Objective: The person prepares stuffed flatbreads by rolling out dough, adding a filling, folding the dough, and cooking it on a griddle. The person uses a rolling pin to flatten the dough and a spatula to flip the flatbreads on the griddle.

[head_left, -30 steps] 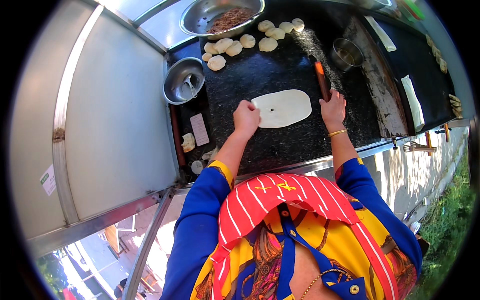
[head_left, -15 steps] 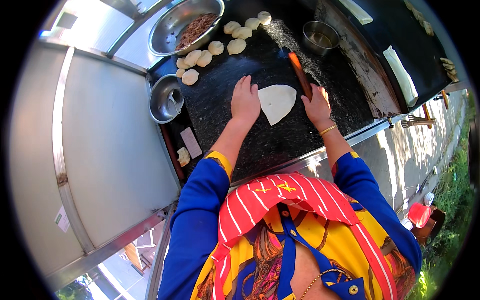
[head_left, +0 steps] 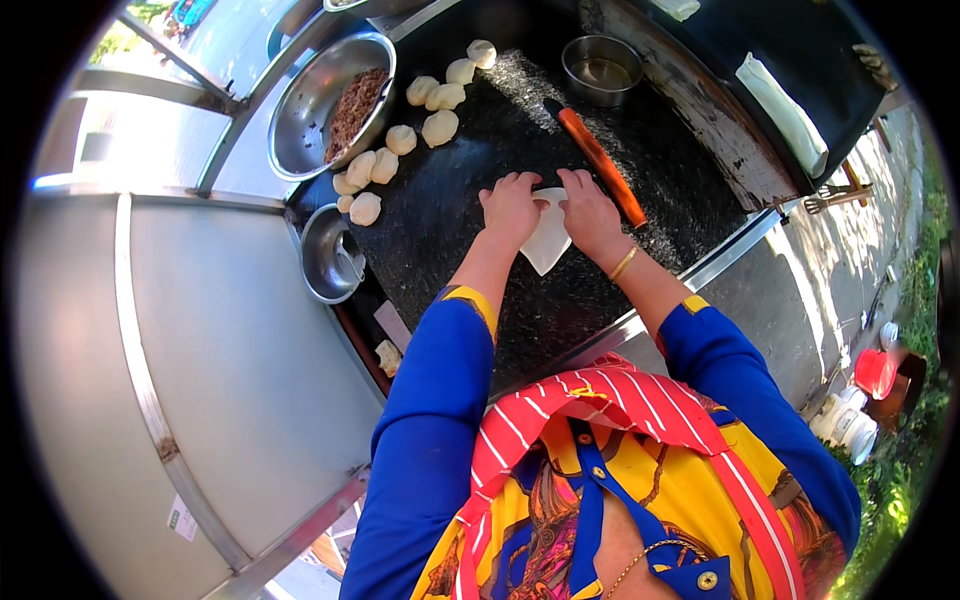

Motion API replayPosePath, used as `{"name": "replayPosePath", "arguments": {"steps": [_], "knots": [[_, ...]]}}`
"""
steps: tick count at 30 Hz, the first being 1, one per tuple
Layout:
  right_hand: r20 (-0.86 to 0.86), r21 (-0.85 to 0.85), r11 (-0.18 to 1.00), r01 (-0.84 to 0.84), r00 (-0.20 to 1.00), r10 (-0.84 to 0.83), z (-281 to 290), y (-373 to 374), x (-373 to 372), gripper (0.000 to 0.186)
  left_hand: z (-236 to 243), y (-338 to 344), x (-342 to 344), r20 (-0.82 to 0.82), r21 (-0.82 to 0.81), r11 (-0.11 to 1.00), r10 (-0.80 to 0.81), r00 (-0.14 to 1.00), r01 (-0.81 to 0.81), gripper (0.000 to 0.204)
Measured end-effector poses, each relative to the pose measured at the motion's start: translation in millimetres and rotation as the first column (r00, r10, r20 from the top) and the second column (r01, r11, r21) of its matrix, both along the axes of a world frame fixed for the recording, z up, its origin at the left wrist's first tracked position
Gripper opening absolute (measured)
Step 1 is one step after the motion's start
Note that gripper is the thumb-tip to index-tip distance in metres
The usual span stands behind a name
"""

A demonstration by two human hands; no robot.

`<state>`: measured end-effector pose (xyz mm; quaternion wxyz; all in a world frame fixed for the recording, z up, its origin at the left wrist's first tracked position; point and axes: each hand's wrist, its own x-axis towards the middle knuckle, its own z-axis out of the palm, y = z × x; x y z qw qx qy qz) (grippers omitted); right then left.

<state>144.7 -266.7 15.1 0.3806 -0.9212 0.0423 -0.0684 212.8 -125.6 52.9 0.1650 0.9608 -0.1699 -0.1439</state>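
A thin white sheet of dough [head_left: 545, 246] lies on the dark worktop [head_left: 450, 270], its narrow tip pointing toward me. My left hand [head_left: 510, 210] is closed on its upper left edge, with the fingers curled. On the upper right edge my right hand [head_left: 592, 214] grips the same sheet, a gold bangle round the wrist. Both hands cover part of the dough's sides. Just right of my right hand a reddish-brown rolling pin [head_left: 603, 167] rests on the worktop, touched by neither hand.
Several dough balls [head_left: 440, 127] sit at the far left, beside a large steel bowl [head_left: 283, 130] of brown filling. A smaller bowl [head_left: 322, 285] with a utensil stands nearer. Another steel bowl [head_left: 600, 92] is at the back. Long white dough pieces [head_left: 785, 115] lie on the right-hand black surface.
My right hand has let go of the rolling pin and moved left onto the dough. Both hands now hold its far edges, closer together. The view has shifted a little.
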Motion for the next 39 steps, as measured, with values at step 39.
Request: {"name": "replayPosePath", "arguments": {"steps": [39], "knots": [[0.279,-0.115,0.993,-0.038,0.958,0.069,10,25,-13,0.039,-42,40,-71,0.185,0.029,0.956,-0.292,0.938,0.291,0.072]]}}
